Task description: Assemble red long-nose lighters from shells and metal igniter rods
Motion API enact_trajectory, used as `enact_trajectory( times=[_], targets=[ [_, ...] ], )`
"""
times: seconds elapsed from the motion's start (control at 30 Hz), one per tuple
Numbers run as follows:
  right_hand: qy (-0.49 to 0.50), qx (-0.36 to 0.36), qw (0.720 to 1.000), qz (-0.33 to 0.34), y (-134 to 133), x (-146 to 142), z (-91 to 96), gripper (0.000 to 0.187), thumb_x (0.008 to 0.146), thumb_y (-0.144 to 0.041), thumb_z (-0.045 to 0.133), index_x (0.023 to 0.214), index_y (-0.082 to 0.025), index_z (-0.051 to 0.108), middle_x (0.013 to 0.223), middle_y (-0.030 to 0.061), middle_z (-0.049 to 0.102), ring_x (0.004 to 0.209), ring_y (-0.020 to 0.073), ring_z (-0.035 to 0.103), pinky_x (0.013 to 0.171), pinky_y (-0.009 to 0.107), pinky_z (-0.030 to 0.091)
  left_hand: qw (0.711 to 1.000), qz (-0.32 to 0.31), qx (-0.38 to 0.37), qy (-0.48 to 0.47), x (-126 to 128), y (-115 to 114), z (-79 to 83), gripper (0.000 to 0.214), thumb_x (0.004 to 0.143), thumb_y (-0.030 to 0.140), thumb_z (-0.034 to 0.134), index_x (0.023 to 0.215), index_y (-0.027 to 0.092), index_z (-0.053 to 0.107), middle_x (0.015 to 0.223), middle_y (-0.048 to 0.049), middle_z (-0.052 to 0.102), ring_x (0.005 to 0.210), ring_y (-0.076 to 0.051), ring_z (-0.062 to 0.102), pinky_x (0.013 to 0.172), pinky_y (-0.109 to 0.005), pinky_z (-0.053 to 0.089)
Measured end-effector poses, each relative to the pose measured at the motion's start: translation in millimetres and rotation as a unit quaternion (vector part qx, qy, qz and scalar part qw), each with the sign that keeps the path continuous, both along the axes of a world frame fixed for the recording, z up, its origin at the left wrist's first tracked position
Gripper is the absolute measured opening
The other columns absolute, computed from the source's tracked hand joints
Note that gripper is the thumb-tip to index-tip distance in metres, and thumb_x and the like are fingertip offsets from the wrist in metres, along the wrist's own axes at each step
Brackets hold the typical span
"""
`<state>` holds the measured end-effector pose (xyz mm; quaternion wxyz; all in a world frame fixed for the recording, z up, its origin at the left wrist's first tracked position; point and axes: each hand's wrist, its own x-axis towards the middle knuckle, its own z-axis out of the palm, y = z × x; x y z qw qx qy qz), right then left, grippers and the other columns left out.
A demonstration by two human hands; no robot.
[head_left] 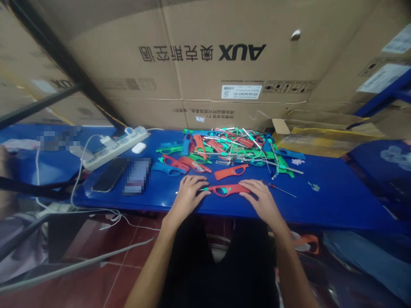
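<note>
Left fingers (194,181) and right fingers (256,186) on a single red lighter (231,188)

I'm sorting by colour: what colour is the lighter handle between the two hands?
The lighter handle is red, shown best in the head view.

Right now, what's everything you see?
Utility lighter: one, red, in both hands
Lighter parts: many, multicoloured, heaped centrally
Thin rod: one, silvery, right
Small pieces: several, pale, right
Phone: one, black, left
Blurred device: one, grey, left
Rounded case: one, white, left
Power strip: one, white, left
Cables: several, white, left
Open carton: one, brown-yellow, right
AUX cartons: 2+, brown, behind
Table: one, blue, underneath
Another person: one, pale clothing, left
Legs: two, black, below
Left hand: one, bare, at nozzle
Right hand: one, bare, at handle
</note>
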<state>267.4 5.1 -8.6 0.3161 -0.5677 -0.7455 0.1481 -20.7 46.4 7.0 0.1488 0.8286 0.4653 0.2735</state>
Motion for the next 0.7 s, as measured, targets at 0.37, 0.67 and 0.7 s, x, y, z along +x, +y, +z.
enact_trajectory(
  times=[0.37, 0.67, 0.7],
  targets=[
    [0.026, -0.008, 1.000, 0.004, 3.7, 2.9, -2.5, 0.029, 0.099, -0.045, 0.057, 0.117, -0.028, 0.072, 0.122, 0.0068, 0.074, 0.120, 0.0293, 0.062, 0.107, 0.051, 0.043, 1.000, -0.001, -0.007, -0.006, -13.9, 0.1, -1.5, 0.011, 0.095, 0.032, 0.069, 0.104, 0.026, 0.072, 0.125, -0.0063, 0.070, 0.116, -0.025, 0.062, 0.109, -0.050, 0.039],
    [0.022, -0.018, 1.000, 0.006, 1.0, -0.4, 3.1, 0.028, 0.100, -0.043, 0.056, 0.119, -0.028, 0.071, 0.124, 0.0078, 0.073, 0.121, 0.0296, 0.061, 0.108, 0.053, 0.041, 0.999, -0.036, 0.025, 0.005, 1.3, -5.6, -0.2, 0.021, 0.102, 0.034, 0.058, 0.118, 0.026, 0.069, 0.124, -0.0063, 0.071, 0.116, -0.023, 0.061, 0.112, -0.049, 0.036],
    [0.019, -0.018, 1.000, 0.006, 0.9, -0.9, 3.6, 0.028, 0.100, -0.043, 0.056, 0.119, -0.028, 0.071, 0.124, 0.0078, 0.073, 0.121, 0.0295, 0.061, 0.109, 0.053, 0.040, 0.999, -0.037, 0.027, 0.002, 2.8, -5.1, -1.8, 0.021, 0.104, 0.033, 0.055, 0.117, 0.026, 0.070, 0.124, -0.0062, 0.071, 0.115, -0.023, 0.061, 0.110, -0.049, 0.038]
  ],
)
